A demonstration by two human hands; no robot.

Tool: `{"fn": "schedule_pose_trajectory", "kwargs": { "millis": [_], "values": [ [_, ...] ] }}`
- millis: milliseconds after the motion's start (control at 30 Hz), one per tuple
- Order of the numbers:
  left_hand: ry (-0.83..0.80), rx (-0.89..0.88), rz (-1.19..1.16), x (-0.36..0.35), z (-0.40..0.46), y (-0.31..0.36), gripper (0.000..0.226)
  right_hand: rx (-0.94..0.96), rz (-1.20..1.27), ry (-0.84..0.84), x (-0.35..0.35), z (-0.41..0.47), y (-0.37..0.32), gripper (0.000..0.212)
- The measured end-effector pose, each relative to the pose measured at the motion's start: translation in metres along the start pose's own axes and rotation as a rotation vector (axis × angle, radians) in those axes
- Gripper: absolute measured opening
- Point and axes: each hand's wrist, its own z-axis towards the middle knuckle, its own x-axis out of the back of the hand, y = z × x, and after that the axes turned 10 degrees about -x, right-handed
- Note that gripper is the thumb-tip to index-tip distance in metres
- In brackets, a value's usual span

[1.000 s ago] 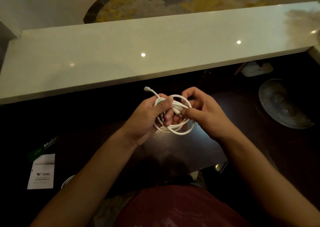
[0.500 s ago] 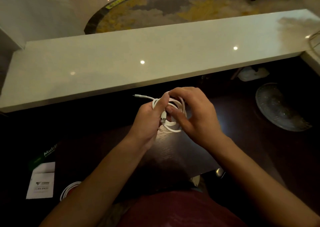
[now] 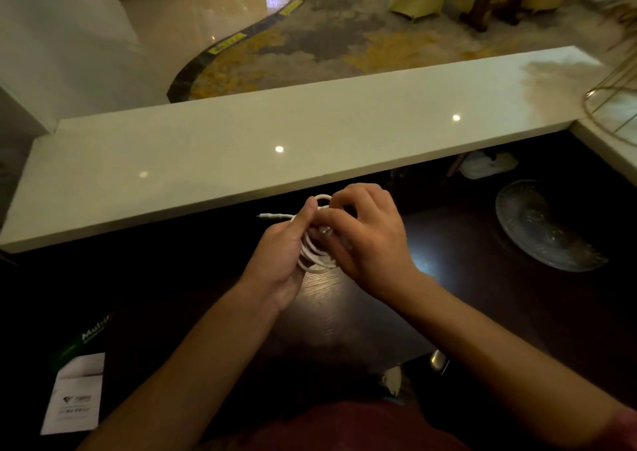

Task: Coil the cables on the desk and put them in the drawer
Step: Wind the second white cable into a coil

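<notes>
Your left hand (image 3: 280, 261) comes in from the lower left with the forearm angled up toward the middle, palm turned inward, its fingers curled round a small coil of white cable (image 3: 314, 256) and the thumb lying up along the loops. Your right hand (image 3: 370, 240) reaches in from the lower right, wrist bent so the back of the hand faces you, and its fingers curl over the top and right side of the same coil, pinching the loops; how the fingertips sit behind the coil you cannot tell. Both hands meet over the dark worktop (image 3: 344, 316), holding the coil in the air just above it. One loose end with a plug (image 3: 267, 216) sticks out to the left of your left thumb, pointing away from the hands. Beyond your hands runs a long pale ledge (image 3: 241, 147). Well to the right of your right hand a clear glass dish (image 3: 541, 230) lies on the worktop, with a crumpled white bag (image 3: 486, 164) beyond it, under the ledge. Far to the left of your left forearm, near the edge, lie a white card (image 3: 77, 395) and a green packet (image 3: 86, 337) just above it.
</notes>
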Motion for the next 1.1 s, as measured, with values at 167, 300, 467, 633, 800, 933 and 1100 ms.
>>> {"fn": "schedule_pose_trajectory", "kwargs": {
  "millis": [167,300,467,633,800,933,1100],
  "values": [
    [0.030,-0.205,0.320,0.007,0.002,-0.001,0.032,-0.115,0.203,-0.039,-0.003,0.000,0.001,0.017],
    [0.066,-0.509,0.603,0.010,0.001,-0.010,0.013,-0.129,0.300,-0.081,-0.001,-0.002,0.002,0.019],
    [0.032,-0.587,0.594,0.012,0.004,-0.004,0.009,-0.436,0.624,-0.077,0.008,-0.009,-0.006,0.013],
    [0.193,-0.514,0.473,0.020,0.006,0.001,0.016,-0.788,0.928,-0.110,0.018,-0.009,-0.011,0.020],
    [0.050,-0.661,0.656,0.019,-0.003,-0.001,0.013,-1.048,1.085,-0.082,0.019,0.000,-0.013,0.029],
    [0.099,-0.586,0.502,0.026,-0.001,0.003,0.020,-1.024,1.040,-0.051,0.013,-0.001,-0.011,0.035],
    [0.081,-0.590,0.567,0.031,-0.003,0.001,0.031,-1.130,1.160,-0.117,0.016,0.005,-0.006,0.027]
  ]
}}
